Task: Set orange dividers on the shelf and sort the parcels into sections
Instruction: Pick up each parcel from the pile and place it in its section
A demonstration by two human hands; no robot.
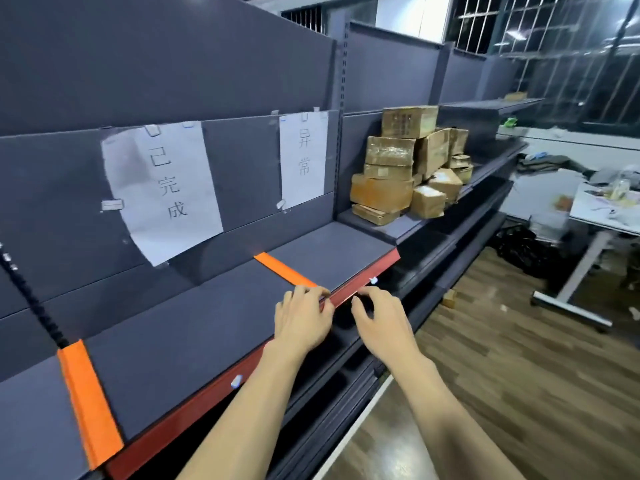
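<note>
At the far left a flat orange plastic divider strip lies across the dark grey metal shelf board, running from the back panel to the red front edge trim. Above the bay between the strips hangs a white paper sign with three handwritten characters, and further along a narrower white paper sign with two characters. A second orange divider strip crosses the board below that second sign, and the left hand rests on its near end, fingers curled down onto the strip and the red trim where the two meet. The right hand hovers just beside it over the trim, fingers loosely bent and parted, gripping nothing as far as can be seen. This looks like the divider-setting step, with the second strip being seated at the front edge. On the next bay to the right sits the heap of brown cardboard parcels, untouched and well apart from both hands. The next move probably calls for pressing the strip square, then reaching right for a parcel.
</note>
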